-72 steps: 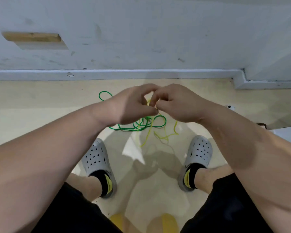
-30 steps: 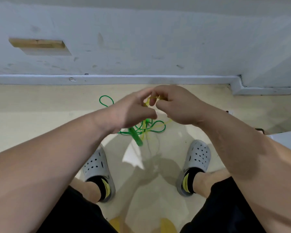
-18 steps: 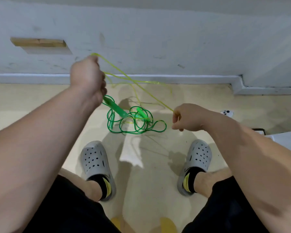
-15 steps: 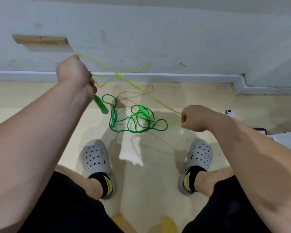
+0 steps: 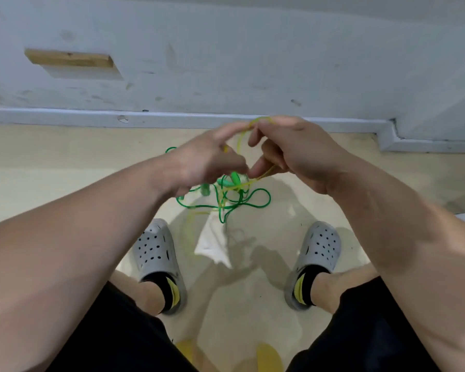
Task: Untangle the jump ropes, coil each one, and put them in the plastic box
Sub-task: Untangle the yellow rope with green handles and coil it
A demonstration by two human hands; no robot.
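Yellow rope (image 5: 239, 143) pinched: left hand (image 5: 202, 162), right hand (image 5: 293, 151).

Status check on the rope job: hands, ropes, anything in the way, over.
Left hand and right hand both pinch the yellow rope, raised. Green rope heaped on floor, yellow strands crossing it. Nothing coiled yet.

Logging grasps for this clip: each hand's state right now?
Left hand: pinching the yellow rope.
Right hand: fingers curled round the yellow rope.
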